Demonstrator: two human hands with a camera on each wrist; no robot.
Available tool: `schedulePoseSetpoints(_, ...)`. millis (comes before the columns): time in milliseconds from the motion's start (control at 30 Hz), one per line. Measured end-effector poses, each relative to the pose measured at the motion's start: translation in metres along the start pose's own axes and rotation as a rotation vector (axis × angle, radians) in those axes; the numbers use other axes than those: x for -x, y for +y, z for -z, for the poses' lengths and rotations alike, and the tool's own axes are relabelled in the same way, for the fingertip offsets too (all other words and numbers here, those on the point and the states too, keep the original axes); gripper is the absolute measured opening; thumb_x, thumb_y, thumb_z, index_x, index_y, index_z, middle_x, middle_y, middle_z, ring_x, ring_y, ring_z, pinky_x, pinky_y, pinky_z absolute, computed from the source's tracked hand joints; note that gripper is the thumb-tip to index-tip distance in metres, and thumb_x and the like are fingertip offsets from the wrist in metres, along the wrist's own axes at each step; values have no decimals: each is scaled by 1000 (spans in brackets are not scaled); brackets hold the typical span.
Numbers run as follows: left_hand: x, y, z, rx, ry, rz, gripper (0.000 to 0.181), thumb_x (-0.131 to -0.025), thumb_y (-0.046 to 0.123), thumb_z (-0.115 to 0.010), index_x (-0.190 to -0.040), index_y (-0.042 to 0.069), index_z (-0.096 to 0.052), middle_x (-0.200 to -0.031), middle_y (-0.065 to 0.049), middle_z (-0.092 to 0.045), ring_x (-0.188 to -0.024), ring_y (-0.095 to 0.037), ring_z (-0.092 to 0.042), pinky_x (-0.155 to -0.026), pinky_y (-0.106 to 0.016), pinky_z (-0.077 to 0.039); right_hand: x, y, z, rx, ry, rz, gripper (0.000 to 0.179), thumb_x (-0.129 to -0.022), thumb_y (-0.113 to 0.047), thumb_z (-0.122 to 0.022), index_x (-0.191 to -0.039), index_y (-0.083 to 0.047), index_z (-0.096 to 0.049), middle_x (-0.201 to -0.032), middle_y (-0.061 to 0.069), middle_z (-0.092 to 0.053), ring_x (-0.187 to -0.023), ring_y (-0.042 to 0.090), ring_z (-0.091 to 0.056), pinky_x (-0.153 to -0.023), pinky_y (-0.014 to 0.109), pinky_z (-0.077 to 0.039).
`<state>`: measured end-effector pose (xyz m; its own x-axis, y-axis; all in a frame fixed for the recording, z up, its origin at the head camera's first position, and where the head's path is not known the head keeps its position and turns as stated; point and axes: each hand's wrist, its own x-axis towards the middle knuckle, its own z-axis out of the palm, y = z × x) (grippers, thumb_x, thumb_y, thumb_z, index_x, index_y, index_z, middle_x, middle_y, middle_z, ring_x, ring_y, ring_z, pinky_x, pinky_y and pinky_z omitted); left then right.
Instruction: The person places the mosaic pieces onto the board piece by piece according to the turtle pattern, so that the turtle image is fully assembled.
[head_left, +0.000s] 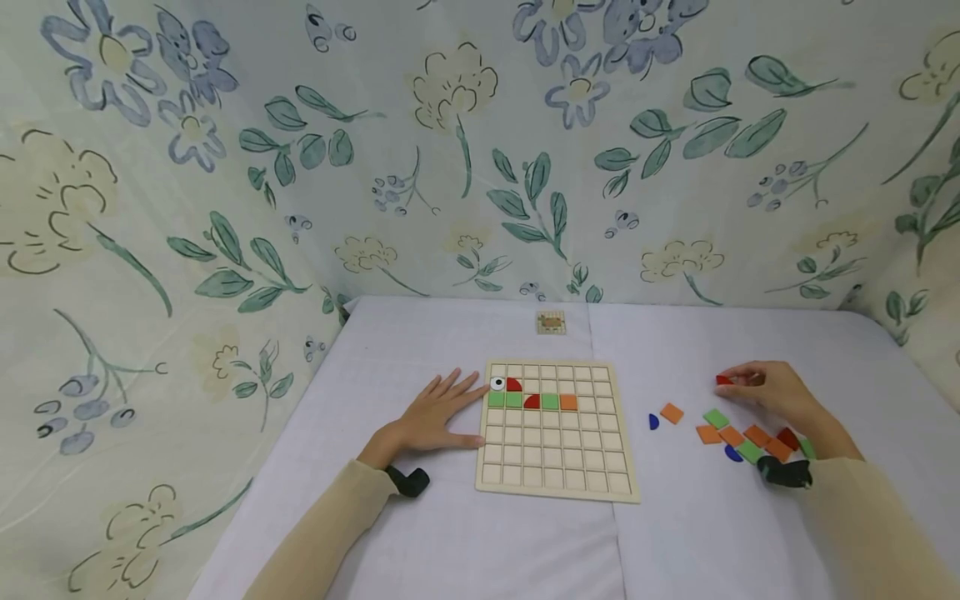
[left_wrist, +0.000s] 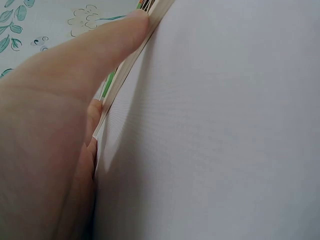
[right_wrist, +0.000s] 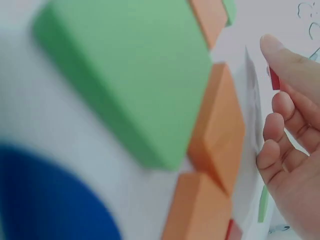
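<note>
My right hand [head_left: 767, 392] pinches a small red piece [head_left: 723, 380] between thumb and finger, above the loose pieces on the right. The right wrist view shows the same red piece [right_wrist: 274, 79] edge-on under the thumb. With fingers spread, my left hand [head_left: 435, 414] rests at the left edge of a wooden grid board [head_left: 558, 493], its thumb touching the rim. In the board's upper rows lie a white eye piece [head_left: 497, 383], two red quarter-rounds [head_left: 532, 402], several green squares [head_left: 550, 402] and an orange square [head_left: 568, 402].
Right of the board, loose orange squares [head_left: 672, 412], green squares [head_left: 716, 418], blue half-rounds [head_left: 654, 422] and a dark red piece [head_left: 787, 438] lie on the white cloth [head_left: 547, 550]. A small patterned card [head_left: 551, 322] lies behind the board. Floral fabric [head_left: 465, 225] hangs behind and at the sides.
</note>
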<state>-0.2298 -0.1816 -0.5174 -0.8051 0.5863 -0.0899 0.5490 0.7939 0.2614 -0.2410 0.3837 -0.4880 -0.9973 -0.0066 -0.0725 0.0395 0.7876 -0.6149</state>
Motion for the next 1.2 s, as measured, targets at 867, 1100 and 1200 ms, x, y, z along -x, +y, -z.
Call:
schedulePoseSetpoints(867,1,-1,-6,-12,-5,9,97,-81,85,-46,-160,40,-11,-167,10,0,-152,-21,8,-120,-47,4,3,-66,-52,-57,179,183,46,-82,-32,-84,-107,4,-70,-77,8,-54,-73,24,-47,-51,23,-42)
schedulePoseSetpoints(1100,0,-2,-4,-10,7,-4,97,-81,86,-45,-160,39,-12,-167,9,-1,-152,-23,6,-120,-51,2,25,-112,-58,-90,157,155,40,-82,-22,-84,-106,6,-69,-78,8,-51,-72,21,-47,-49,34,-46)
schedulePoseSetpoints(1200,0,-2,-3,-3,16,-12,97,-82,85,-46,-160,38,-14,-167,7,-3,-152,-25,5,-120,-52,1,30,-123,-60,-103,136,184,37,-82,-16,-84,-105,8,-69,-78,9,-51,-71,22,-47,-49,25,-40)
